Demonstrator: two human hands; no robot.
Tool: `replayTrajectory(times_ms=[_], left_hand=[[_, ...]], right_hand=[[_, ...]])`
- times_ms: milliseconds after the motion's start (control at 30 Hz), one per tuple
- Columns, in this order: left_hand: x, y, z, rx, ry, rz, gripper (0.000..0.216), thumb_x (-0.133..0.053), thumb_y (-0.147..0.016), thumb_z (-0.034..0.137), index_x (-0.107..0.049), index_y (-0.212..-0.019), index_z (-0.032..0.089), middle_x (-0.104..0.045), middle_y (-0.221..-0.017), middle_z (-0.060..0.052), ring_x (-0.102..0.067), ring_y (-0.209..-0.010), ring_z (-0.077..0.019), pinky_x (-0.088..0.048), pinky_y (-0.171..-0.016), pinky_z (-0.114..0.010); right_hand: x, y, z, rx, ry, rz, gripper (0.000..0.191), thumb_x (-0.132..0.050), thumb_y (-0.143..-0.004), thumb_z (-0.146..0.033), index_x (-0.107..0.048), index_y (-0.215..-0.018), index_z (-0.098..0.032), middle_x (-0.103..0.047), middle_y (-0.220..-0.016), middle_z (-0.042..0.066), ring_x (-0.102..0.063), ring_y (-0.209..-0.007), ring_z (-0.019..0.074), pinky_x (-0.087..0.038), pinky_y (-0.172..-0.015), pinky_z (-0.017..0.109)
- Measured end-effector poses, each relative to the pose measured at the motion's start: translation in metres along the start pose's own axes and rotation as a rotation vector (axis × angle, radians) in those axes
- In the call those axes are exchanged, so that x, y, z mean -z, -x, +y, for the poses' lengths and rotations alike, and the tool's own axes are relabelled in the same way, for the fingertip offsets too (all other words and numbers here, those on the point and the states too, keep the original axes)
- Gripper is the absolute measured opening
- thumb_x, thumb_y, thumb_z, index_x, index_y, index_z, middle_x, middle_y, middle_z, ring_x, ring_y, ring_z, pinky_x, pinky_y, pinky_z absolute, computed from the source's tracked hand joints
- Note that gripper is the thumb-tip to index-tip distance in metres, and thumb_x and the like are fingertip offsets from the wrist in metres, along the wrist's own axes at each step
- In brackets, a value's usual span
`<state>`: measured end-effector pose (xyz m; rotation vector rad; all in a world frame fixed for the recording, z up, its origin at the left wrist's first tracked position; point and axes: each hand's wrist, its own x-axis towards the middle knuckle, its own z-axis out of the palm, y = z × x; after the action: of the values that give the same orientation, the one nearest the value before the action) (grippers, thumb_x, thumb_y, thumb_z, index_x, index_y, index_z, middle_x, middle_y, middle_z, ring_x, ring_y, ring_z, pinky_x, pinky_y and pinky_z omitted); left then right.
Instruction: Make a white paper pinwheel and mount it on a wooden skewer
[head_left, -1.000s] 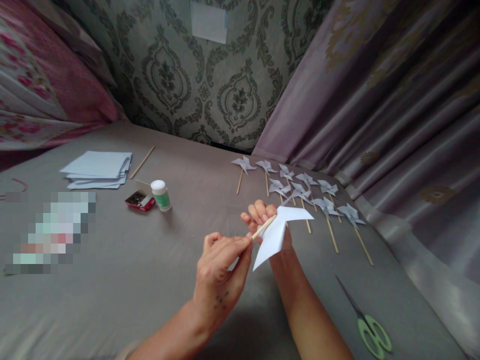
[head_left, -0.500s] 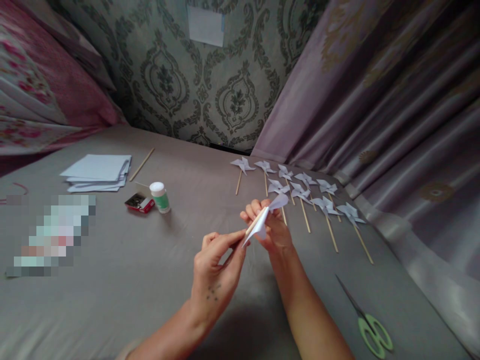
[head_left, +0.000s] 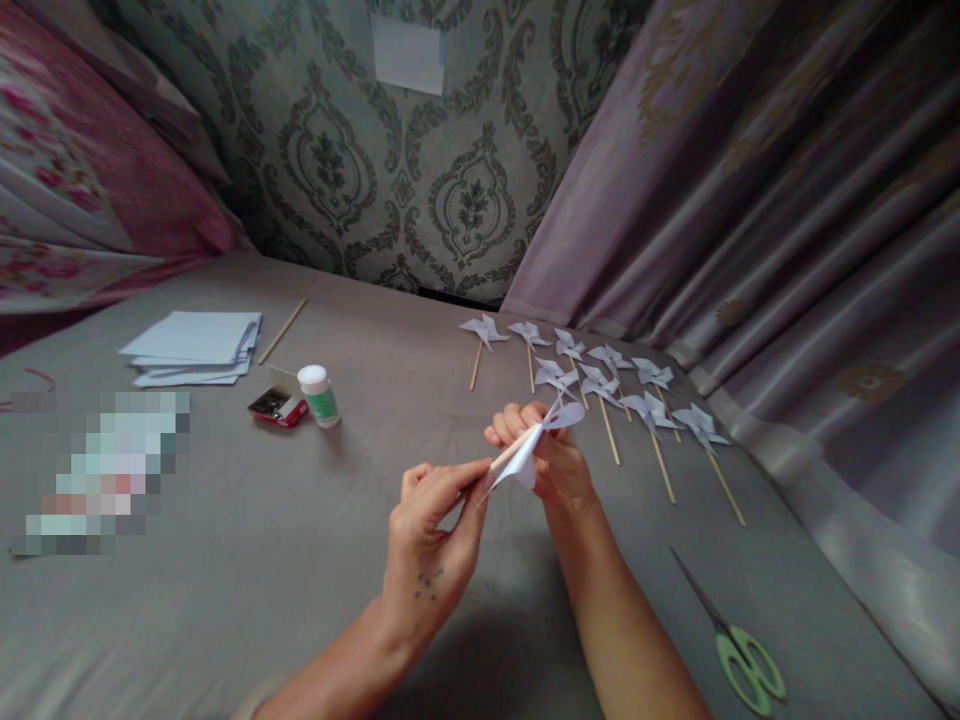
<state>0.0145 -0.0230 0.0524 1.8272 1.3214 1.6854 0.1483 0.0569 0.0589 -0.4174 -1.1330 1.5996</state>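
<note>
Between my hands is a white paper pinwheel (head_left: 519, 462) on a thin wooden stick (head_left: 512, 453), held edge-on and tilted. My left hand (head_left: 439, 520) pinches the stick with thumb and forefinger. Behind the paper, my right hand (head_left: 551, 455) is closed at the pinwheel's head, its fingers curled and partly hidden by the blades. Several finished-looking paper pinwheels (head_left: 600, 383) on sticks lie in rows just beyond my right hand.
Green-handled scissors (head_left: 739, 650) lie at the right front. To the left are a white-capped glue bottle (head_left: 321, 398), a small red box (head_left: 279, 405) of dark bits, a loose stick (head_left: 283, 331), stacked paper (head_left: 191, 340) and a blurred-out item (head_left: 112, 470). Curtains (head_left: 750, 200) hang at the right.
The pinwheel has turned slightly, so its blades sit at a different angle. My right hand has shifted a little to the right; my left hand keeps its pinch.
</note>
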Motion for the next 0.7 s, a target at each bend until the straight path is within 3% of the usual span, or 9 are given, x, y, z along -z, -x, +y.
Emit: replayTrajectory(times_ms=[133,200,333,433,567,700], left_hand=[[0.000,0.000,0.001,-0.015,0.012,-0.013,0.012,-0.061,-0.086,0.017,-0.071,-0.092,0.021,-0.073,-0.074,0.001,-0.061,-0.063,-0.0107,-0.042,-0.075,-0.028],[0.000,0.001,0.001,0.053,0.045,-0.034,0.012,-0.062,-0.084,0.019,-0.072,-0.090,0.022,-0.072,-0.072,0.001,-0.061,-0.064,-0.0116,-0.043,-0.074,-0.028],[-0.003,-0.003,-0.004,0.409,0.231,-0.066,0.015,-0.064,-0.081,0.031,-0.074,-0.083,0.020,-0.069,-0.067,-0.002,-0.060,-0.064,-0.0141,-0.045,-0.063,-0.025],[-0.005,-0.011,-0.014,0.662,0.438,-0.131,0.025,-0.065,-0.077,0.038,-0.072,-0.082,0.015,-0.068,-0.066,-0.004,-0.058,-0.058,-0.0135,-0.046,-0.058,-0.024],[-0.005,-0.016,-0.035,0.795,0.401,-0.324,0.033,-0.063,-0.073,0.043,-0.069,-0.076,0.011,-0.068,-0.066,-0.006,-0.056,-0.056,-0.0138,-0.044,-0.057,-0.024],[-0.002,-0.013,-0.044,0.691,0.041,-0.650,0.040,-0.051,-0.079,0.046,-0.065,-0.061,0.013,-0.061,-0.056,-0.003,-0.053,-0.054,-0.0138,-0.035,-0.052,-0.023]], right_hand=[[0.003,0.002,-0.003,0.003,-0.038,-0.028,0.034,-0.082,-0.063,-0.038,-0.053,-0.055,-0.021,-0.039,-0.055,-0.006,-0.034,-0.052,0.0097,-0.033,-0.055,0.026],[0.003,0.004,-0.003,-0.008,-0.023,0.022,0.031,-0.083,-0.061,-0.037,-0.057,-0.057,-0.022,-0.045,-0.055,-0.005,-0.039,-0.053,0.0099,-0.036,-0.056,0.026],[-0.002,0.001,-0.002,-0.100,0.076,0.261,0.029,-0.086,-0.056,-0.039,-0.067,-0.071,-0.022,-0.061,-0.062,-0.003,-0.052,-0.058,0.0124,-0.044,-0.061,0.027],[-0.001,-0.004,0.003,-0.224,0.111,0.359,0.036,-0.084,-0.056,-0.043,-0.069,-0.077,-0.019,-0.067,-0.068,0.000,-0.060,-0.062,0.0158,-0.047,-0.060,0.028],[0.015,-0.002,0.015,-0.421,0.099,0.502,0.034,-0.081,-0.063,-0.044,-0.065,-0.073,-0.016,-0.066,-0.064,0.001,-0.060,-0.056,0.0133,-0.046,-0.052,0.024],[0.031,0.015,0.026,-0.594,0.304,0.634,0.028,-0.078,-0.070,-0.039,-0.063,-0.071,-0.015,-0.066,-0.059,0.001,-0.058,-0.049,0.0110,-0.047,-0.048,0.022]])
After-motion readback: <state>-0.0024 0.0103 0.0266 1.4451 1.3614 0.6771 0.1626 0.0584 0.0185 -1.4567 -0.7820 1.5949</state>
